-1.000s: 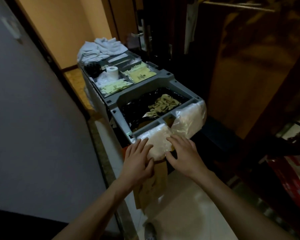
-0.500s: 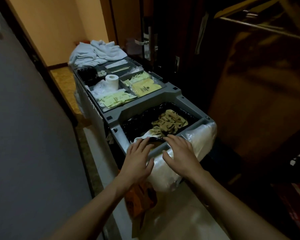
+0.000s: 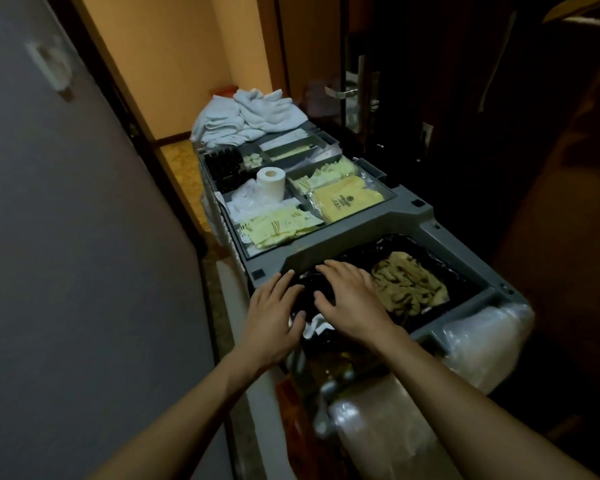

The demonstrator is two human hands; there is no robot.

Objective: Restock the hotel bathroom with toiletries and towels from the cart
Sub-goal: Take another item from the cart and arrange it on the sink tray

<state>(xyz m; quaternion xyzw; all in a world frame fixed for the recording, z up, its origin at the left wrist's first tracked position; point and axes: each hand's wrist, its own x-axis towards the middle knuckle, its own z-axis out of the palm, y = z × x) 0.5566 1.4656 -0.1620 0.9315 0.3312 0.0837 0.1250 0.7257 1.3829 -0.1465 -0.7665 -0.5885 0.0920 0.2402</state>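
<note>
Two hands are reaching palm-down over the near bin of the grey housekeeping cart, neither one gripping anything.

- The left hand is lying over the bin's near-left corner. Its fingers are straight and slightly spread, pointing at the rim.
- A white scrap is showing in the gap between the hands, partly under the left thumb. Whether the thumb is pressing on it cannot be told.
- The right hand is spreading wide over the black liner. Its fingers are extended; contact with the liner is unclear.
- Crumpled tan wrappers are lying in the bin just right of the right hand.
- A clear plastic bag is hanging off the cart's near-right end.

The stock is sitting in the far trays, well apart from both hands:
- dark small bottles
- an upright toilet roll
- pale yellow sachets
- yellow packets

White towels are heaped at the cart's far end.
</note>
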